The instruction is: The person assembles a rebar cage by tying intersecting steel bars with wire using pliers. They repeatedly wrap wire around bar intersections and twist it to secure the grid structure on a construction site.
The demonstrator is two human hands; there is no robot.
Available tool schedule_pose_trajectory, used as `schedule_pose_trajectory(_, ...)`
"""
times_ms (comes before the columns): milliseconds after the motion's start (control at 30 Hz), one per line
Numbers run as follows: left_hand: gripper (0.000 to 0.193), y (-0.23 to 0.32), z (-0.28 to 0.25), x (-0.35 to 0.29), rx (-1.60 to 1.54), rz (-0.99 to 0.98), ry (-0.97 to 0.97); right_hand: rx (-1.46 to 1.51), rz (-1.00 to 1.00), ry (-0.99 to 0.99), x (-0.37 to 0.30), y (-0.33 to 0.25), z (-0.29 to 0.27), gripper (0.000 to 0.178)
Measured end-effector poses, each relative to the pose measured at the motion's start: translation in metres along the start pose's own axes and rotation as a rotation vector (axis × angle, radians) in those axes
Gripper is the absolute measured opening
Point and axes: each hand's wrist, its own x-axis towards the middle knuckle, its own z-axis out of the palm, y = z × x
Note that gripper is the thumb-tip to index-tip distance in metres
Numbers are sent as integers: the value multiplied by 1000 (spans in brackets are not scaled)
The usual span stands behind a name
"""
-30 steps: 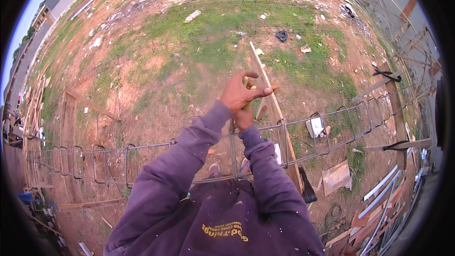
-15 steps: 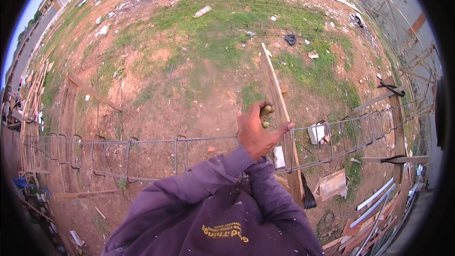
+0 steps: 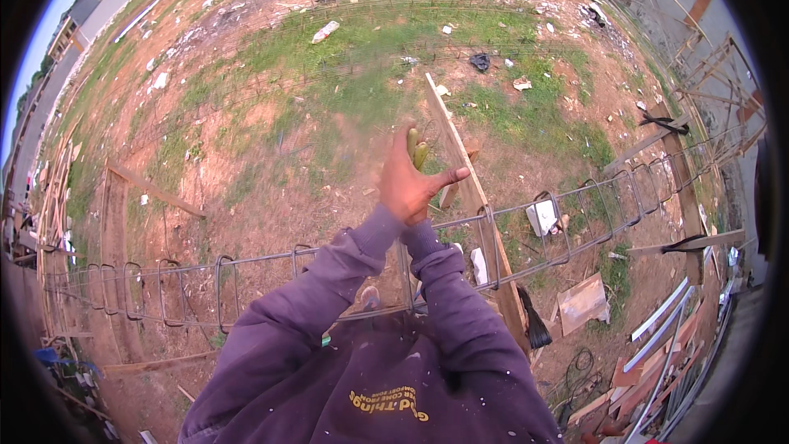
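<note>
My left hand (image 3: pixel 406 184) is held out past the near steel bars, its back toward me. Its thumb sticks out to the right, the tip by the upright wooden board (image 3: pixel 458 148). In the crook between thumb and fingers show two olive-green rounded ends (image 3: pixel 421 154), like handle grips; the rest of them is hidden. My right sleeve (image 3: pixel 423 245) comes up beneath the left wrist, and the right hand is almost wholly covered by the left. A long cage of reinforcing bars with square stirrups (image 3: pixel 219 284) runs across, just in front of my body, passing the board.
A wooden post (image 3: pixel 686 197) with black strapping (image 3: pixel 664 122) stands at the right. A white block (image 3: pixel 542 218) and a plywood piece (image 3: pixel 581 302) lie beyond and below the cage. Planks and metal strips (image 3: pixel 657 353) are piled at the lower right. Another wooden frame (image 3: pixel 156 187) stands left.
Both forearms have shifted left and farther out, away from the board's near end. The left fingers point more upward now, and the view has swung slightly to the right.
</note>
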Motion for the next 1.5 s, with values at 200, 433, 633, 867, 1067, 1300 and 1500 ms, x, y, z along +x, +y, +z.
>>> schedule_pose_trajectory(200,41,-16,-5,2,-252,-405,-246,-387,-184,-36,-22,-12,0,43)
schedule_pose_trajectory(433,58,-33,-19,35,-692,-542,-712,-509,374,-353,9,-35,-24,54)
schedule_pose_trajectory(633,52,11,15,-9,-154,-370,51,169,50,179,-2,12,2,55)
schedule_pose_trajectory(867,25,-39,-24,32,-998,-478,-984,-529,214,-498,-10,-41,-33,46)
schedule_pose_trajectory(1067,51,-13,-11,10,-328,-186,-212,-296,-39,-183,1,0,-11,38)
schedule_pose_trajectory(1300,41,-19,4,4,-286,-290,-10,-518,-281,-40,-15,10,-4,37)
schedule_pose_trajectory(1500,41,-43,-26,37,-997,-505,-845,-573,404,-326,3,-30,-16,47)
